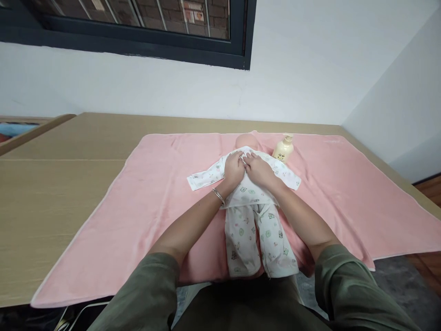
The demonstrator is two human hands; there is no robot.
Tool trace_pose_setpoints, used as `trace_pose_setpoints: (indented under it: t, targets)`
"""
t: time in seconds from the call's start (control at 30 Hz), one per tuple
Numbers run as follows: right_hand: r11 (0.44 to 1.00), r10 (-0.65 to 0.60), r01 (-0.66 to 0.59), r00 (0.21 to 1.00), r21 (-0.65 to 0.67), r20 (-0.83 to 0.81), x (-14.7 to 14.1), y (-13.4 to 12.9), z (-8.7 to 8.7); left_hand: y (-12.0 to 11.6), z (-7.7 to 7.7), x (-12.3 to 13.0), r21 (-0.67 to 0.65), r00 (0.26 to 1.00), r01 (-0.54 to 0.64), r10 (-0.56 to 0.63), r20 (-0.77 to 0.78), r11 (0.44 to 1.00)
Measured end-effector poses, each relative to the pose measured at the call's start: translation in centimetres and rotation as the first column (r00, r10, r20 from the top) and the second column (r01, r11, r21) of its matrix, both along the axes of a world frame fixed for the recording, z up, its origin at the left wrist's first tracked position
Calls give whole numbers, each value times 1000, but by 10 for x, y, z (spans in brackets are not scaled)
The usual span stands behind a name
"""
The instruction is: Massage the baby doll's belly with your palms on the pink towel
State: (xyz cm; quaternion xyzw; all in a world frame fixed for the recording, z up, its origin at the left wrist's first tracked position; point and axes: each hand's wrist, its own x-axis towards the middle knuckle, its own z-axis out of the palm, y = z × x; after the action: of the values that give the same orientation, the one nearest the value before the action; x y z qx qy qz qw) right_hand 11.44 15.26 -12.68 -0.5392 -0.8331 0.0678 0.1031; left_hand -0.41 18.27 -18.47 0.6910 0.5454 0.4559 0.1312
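At the upper front of the white, printed long-sleeved top [246, 195], your left hand [234, 169] and right hand [258, 170] curl partly closed, grip hidden; work lightly, cloth slack, over the round-headed doll [245, 140] on the pink blanket [165, 193].

Before me the pale wooden bench [103, 138] meets a plain white wall [292, 87]. A dark-framed window [237, 50] shows barred brickwork outside. To my right, another wall [409, 105] stands half in soft shadow above reddish-brown wood [432, 189] and grey flooring [403, 285].
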Motion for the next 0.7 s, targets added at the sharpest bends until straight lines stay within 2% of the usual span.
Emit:
trace_pose_setpoints:
  t: [0.1,0.2,0.33,0.43,0.5,0.6,0.7]
  targets:
    - [994,-83,77,993,-75,-82,10,16,-2,-3,1,3,0,997,-32,32,-64,999]
    - [984,-174,169,982,-61,-71,12,22,-8,-5,2,7,-30,989,-93,89,-117,995]
    - [977,-213,212,977,35,3,3,10,-10,-3,4,7,-67,985,-98,87,-148,993]
    - [972,-212,202,974,123,78,-2,-1,-6,2,4,5,-77,982,-65,50,-182,995]
    - [972,-206,190,972,135,112,-2,-5,-2,4,4,4,-97,979,-55,35,-199,994]
    - [982,-186,183,980,51,67,6,1,3,4,4,4,-101,974,-58,34,-224,993]
    - [987,-152,150,988,-62,-38,16,14,4,-1,4,4,-46,980,-51,42,-193,998]
